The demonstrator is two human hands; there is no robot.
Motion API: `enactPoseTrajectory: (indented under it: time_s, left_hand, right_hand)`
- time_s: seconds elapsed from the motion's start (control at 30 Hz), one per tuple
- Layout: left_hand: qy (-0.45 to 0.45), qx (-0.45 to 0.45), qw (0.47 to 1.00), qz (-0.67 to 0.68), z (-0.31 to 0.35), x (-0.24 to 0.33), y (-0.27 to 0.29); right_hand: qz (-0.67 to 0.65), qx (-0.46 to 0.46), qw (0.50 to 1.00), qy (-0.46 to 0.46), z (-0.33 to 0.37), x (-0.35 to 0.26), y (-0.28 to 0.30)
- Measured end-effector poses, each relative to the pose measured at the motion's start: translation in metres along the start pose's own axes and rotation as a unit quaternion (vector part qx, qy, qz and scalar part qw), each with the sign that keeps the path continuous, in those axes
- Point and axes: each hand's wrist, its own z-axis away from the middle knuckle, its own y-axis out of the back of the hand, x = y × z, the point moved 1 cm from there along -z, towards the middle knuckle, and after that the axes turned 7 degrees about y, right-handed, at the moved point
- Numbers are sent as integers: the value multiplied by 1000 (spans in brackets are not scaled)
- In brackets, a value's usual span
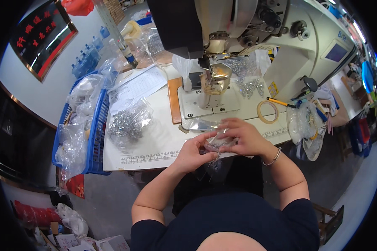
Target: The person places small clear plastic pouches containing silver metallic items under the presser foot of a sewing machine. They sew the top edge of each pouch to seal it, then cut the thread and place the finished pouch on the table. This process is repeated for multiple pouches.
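My left hand (192, 154) and my right hand (246, 139) meet at the table's front edge, fingers closed on a clear plastic bag (214, 146). Small glittering pieces show through the film between them, partly covered by my fingers. Part of the bag hangs below the edge. Just beyond my hands stands a post-type sewing machine (213, 90), and a flat clear piece of film (201, 124) lies at the front of its plate. To the left rests a larger clear bag of silvery sparkling pieces (129, 124).
A blue basket (98, 138) of plastic bags stands at the table's left. Written sheets (140, 85) lie behind the sparkling bag. Right of the machine are glittering appliques (251, 86), a tape roll (267, 112) and a yellow cutter (278, 102). A ruler strip (151, 157) runs along the front edge.
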Motion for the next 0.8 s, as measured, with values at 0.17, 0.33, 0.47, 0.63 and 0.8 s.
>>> enactPoseTrajectory:
  time_s: [0.17,0.33,0.47,0.63,0.8]
  left_hand:
    - [30,12,998,-61,-9,-5,9]
    - [64,-2,998,-26,-11,-7,8]
    - [51,-36,998,-30,-17,-15,11]
    - [93,-113,880,452,-25,-23,11]
    - [-127,-113,880,444,-48,-37,-12]
  right_hand:
    - [-44,53,994,-84,6,-1,-13]
    - [-70,76,987,-125,11,-3,-24]
    - [-24,95,990,-97,12,-6,-24]
    - [-142,176,952,-206,8,-4,-12]
    - [-198,259,919,-221,-14,-8,-1]
